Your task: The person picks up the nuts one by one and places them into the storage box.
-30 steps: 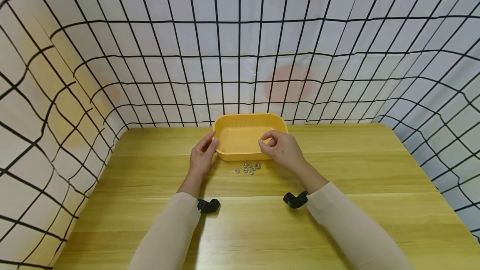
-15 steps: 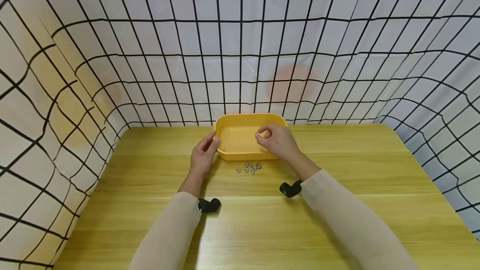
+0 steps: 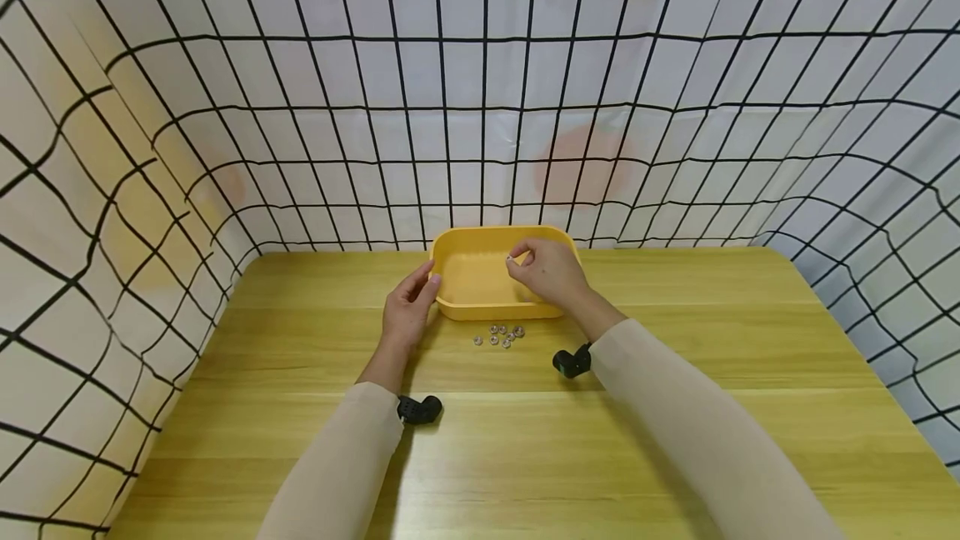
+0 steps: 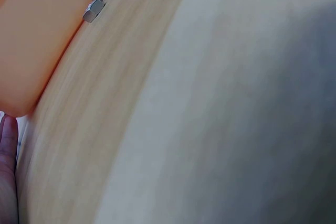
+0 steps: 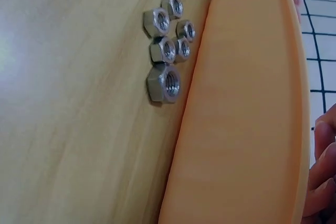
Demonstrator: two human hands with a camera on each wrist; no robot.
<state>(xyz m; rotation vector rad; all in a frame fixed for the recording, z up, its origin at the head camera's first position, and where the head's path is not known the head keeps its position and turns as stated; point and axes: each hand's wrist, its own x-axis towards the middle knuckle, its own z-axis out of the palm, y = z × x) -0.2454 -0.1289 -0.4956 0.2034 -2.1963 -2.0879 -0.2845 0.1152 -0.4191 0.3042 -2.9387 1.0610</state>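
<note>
A shallow yellow tray [image 3: 467, 312] stands on the table; the wrist views show it more orange. At its left end, my left hand [image 3: 406, 312] holds the wall, thumb near the front corner. My right hand [image 3: 553, 274] is over the tray's right half, thumb and forefinger pinching a small metal nut [image 3: 510, 259]. Only a sliver of that nut shows between the fingertips. Several loose hex nuts lie just in front of the tray, among them a larger nut [image 5: 165, 83] and a nut apart from the others [image 3: 477, 341].
The wooden table [image 3: 480, 457] spreads out on both sides and in front of the tray. Behind it rises a white sheet with a black grid [image 3: 360, 140], which also runs along both sides. Each wrist wears a black camera [image 3: 420, 410].
My right hand has moved forward and slightly left, from the tray's front rim to over its inside, still pinching the nut. The left hand and the loose nuts stay put.
</note>
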